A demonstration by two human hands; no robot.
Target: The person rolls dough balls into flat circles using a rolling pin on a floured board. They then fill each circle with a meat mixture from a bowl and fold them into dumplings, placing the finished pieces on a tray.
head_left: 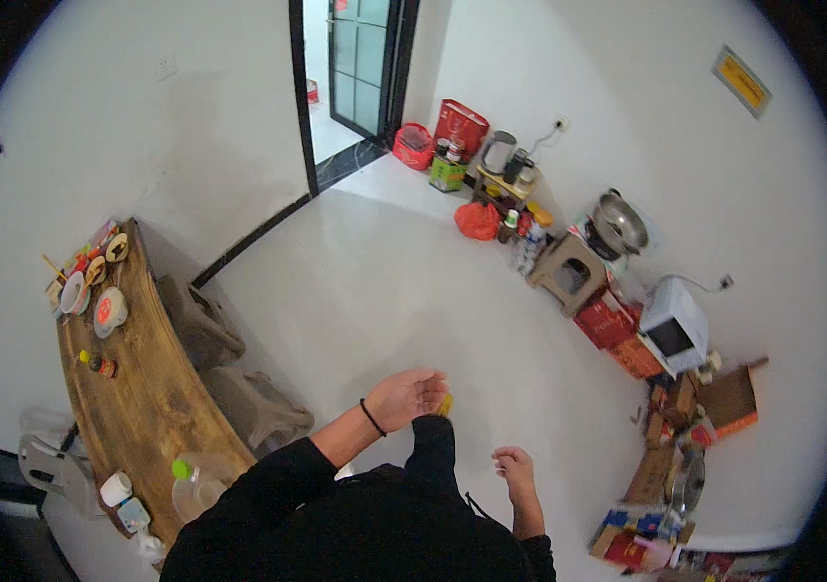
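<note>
My left hand [404, 399], with a dark band on its wrist, reaches out in front of my body. Its palm shows, the fingers are loosely bent, and it holds nothing. Just beyond its fingertips, part of a yellow shoe or slipper [446, 404] shows at the end of my black trouser leg [433, 444]. Off to the right and lower, my right hand [516, 465] hangs in the air over the pale floor [355, 291]. The right fingers are loosely curled, with nothing visible in them. Neither hand touches any object.
A wooden table [144, 393] with bowls and a bottle [98, 363] stands left, stools [257, 404] along its side. Along the right wall are a kettle [499, 151], a plastic stool [570, 273], a metal wok [620, 222], a microwave [674, 327] and cardboard boxes [726, 400]. A doorway [344, 87] lies ahead.
</note>
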